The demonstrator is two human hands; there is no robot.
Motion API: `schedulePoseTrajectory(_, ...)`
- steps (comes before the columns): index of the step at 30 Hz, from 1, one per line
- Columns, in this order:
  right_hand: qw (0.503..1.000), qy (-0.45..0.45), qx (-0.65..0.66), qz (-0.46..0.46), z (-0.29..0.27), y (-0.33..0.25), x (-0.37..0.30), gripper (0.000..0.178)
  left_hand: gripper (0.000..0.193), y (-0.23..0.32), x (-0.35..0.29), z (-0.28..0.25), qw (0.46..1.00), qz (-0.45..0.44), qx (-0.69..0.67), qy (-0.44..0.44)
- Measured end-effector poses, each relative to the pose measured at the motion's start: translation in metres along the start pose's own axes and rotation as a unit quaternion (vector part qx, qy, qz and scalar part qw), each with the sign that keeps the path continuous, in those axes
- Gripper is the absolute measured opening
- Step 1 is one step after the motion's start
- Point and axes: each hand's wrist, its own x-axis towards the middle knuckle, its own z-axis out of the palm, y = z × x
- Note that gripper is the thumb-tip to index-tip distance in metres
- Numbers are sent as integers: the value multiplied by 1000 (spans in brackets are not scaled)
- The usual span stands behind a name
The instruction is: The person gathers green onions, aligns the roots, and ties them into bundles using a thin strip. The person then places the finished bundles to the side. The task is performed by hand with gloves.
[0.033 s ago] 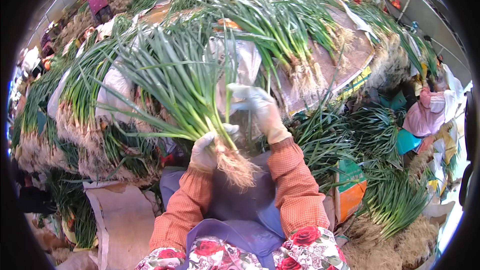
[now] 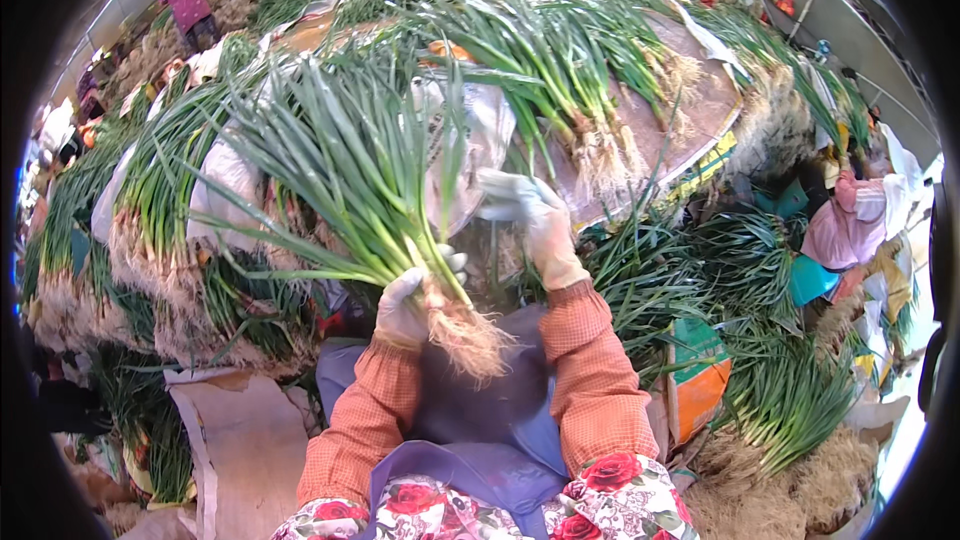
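Observation:
My left hand (image 2: 403,306), in a pale glove, is closed around a bunch of green onions (image 2: 392,230) just above the roots. The long green leaves fan out away from me to the upper left. Pale, stringy roots (image 2: 470,342) hang out on the near right side of that hand, over my lap. To the right of the bunch, my right hand (image 2: 530,217), also gloved, is raised with its fingers stretched toward the leaves. Its fingertips are slightly blurred, and I see nothing held in it.
In front, a mound carries more green onion bunches (image 2: 600,140), with others (image 2: 150,210) at the left. Green onions (image 2: 790,400) lie in a heap at the right, near an orange and green sack (image 2: 697,380). A person in pink (image 2: 848,225) sits at the right; another person (image 2: 187,0) stands far left.
My right hand has shifted a little to the right, away from the bunch's leaves. The left hand keeps its hold on the green onions, almost in the same place.

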Motion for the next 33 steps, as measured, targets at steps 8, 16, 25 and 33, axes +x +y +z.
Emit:
schedulePoseTrajectory(8,835,-130,-516,138,-110,-40,-26,39,70,10,1,18,1000,-25,-3,-14)
schedulePoseTrajectory(16,643,53,-763,-33,-119,-70,102,32,61,28,50,69,993,15,84,-81)
schedulePoseTrajectory(25,985,94,-122,-82,-110,-82,61,19,59,5,60,31,998,-8,50,-34)
schedulePoseTrajectory(33,993,-63,-92,50,-58,-33,-2,21,56,-2,68,54,996,-36,75,-37)
